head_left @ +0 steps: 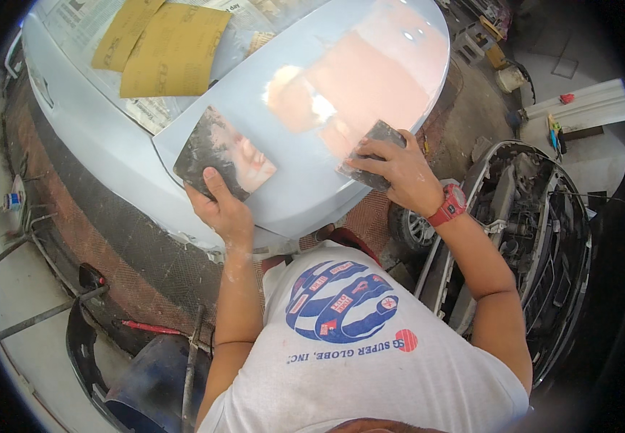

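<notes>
The right hand [407, 172] grips a dark block [382, 132], its fingers curled across the top; the left hand [222, 211] pinches a dark board [200, 148] at its six o'clock edge, thumb above, fingers below mostly hidden. Pale pink paste [224, 135] coats the board's three o'clock half. For an even coat, the work is probably best done with the block held flat, light, steady pressure, and edges feathered into the surrounding paint; the board should stay near and level. Pose: the right wrist, bearing a red watch [449, 204], enters from four o'clock, palm downward; the left forearm rises almost vertically from six o'clock. The block lies over the near part of a pale blue-grey car panel [301, 162]; whether it touches cannot be told. The panel's pink patch [377, 72] extends toward twelve o'clock from the block. Sandpaper sheets [175, 58] lie at eleven o'clock from the board, newspaper [148, 112] beneath; a wheel [412, 229] stands at six o'clock from the right hand.
</notes>
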`<state>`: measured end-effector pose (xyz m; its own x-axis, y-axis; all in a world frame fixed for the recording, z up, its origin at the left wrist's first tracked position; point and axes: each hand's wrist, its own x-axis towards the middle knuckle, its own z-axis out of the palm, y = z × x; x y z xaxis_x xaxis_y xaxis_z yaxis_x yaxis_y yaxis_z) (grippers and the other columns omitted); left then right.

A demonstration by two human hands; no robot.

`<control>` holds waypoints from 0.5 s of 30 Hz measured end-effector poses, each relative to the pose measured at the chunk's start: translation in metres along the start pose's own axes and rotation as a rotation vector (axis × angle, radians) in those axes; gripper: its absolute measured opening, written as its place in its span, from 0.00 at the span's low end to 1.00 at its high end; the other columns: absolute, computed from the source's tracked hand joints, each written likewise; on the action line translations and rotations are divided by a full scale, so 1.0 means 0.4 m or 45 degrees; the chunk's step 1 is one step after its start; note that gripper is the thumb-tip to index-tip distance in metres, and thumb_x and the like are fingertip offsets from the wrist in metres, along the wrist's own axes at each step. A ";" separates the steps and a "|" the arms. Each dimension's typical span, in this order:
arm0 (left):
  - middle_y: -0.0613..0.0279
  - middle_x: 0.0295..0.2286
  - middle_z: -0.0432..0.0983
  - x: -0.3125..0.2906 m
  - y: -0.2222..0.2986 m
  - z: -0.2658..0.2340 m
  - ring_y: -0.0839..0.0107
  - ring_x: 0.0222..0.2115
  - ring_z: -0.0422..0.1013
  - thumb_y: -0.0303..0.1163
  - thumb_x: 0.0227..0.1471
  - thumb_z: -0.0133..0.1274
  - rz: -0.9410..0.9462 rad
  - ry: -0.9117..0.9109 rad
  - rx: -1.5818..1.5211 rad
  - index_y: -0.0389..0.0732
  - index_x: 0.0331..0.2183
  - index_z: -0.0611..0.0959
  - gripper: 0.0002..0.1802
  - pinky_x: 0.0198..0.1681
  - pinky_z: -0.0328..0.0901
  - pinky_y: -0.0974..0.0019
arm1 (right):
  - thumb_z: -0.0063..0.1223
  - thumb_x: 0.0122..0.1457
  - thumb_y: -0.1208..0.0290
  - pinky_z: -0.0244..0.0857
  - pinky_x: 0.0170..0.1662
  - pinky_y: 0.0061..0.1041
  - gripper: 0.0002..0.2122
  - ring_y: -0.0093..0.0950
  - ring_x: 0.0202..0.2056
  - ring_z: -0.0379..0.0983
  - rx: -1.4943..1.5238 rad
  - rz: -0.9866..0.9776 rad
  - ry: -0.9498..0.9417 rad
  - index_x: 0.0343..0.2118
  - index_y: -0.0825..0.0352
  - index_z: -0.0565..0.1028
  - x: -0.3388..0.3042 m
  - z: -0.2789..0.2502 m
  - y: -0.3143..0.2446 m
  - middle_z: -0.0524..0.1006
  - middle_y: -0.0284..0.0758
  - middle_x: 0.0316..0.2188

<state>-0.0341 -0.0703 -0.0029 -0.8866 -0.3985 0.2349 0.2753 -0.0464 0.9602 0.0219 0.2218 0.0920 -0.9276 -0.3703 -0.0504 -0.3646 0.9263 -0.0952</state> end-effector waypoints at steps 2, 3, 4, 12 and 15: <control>0.46 0.52 0.75 -0.003 0.001 0.000 0.62 0.51 0.71 0.38 0.74 0.44 -0.021 0.003 0.009 0.27 0.58 0.71 0.24 0.56 0.66 0.62 | 0.58 0.46 0.87 0.52 0.65 0.53 0.32 0.29 0.61 0.71 0.021 -0.020 -0.013 0.54 0.47 0.82 -0.012 -0.006 0.021 0.79 0.27 0.54; 0.46 0.52 0.75 -0.001 0.002 0.001 0.62 0.51 0.71 0.38 0.74 0.44 -0.028 0.006 0.009 0.27 0.58 0.71 0.24 0.56 0.66 0.62 | 0.58 0.48 0.86 0.52 0.64 0.54 0.30 0.29 0.60 0.72 0.027 -0.031 -0.018 0.53 0.47 0.82 -0.011 -0.011 0.027 0.79 0.26 0.53; 0.46 0.52 0.75 0.004 0.003 0.002 0.62 0.51 0.71 0.38 0.74 0.44 -0.011 0.002 0.001 0.27 0.58 0.71 0.24 0.56 0.66 0.62 | 0.58 0.48 0.86 0.52 0.64 0.53 0.30 0.29 0.60 0.72 0.048 -0.017 0.035 0.53 0.47 0.83 0.004 -0.022 0.031 0.79 0.26 0.53; 0.51 0.52 0.75 0.004 0.012 0.015 0.66 0.50 0.72 0.37 0.75 0.43 0.029 0.026 -0.008 0.28 0.59 0.71 0.23 0.55 0.68 0.63 | 0.51 0.54 0.83 0.59 0.54 0.39 0.23 0.27 0.53 0.75 -0.009 -0.095 0.141 0.49 0.51 0.85 0.200 -0.038 0.081 0.81 0.24 0.49; 0.51 0.52 0.75 0.003 0.002 0.008 0.67 0.50 0.72 0.36 0.75 0.43 0.055 -0.006 -0.041 0.29 0.59 0.72 0.22 0.55 0.68 0.64 | 0.51 0.53 0.83 0.60 0.54 0.39 0.22 0.27 0.53 0.75 -0.019 -0.080 0.054 0.47 0.51 0.85 0.211 -0.022 0.073 0.81 0.24 0.48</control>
<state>-0.0363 -0.0679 -0.0015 -0.8753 -0.3964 0.2771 0.3254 -0.0586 0.9438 -0.0676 0.2182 0.0936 -0.9053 -0.4248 -0.0022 -0.4232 0.9023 -0.0820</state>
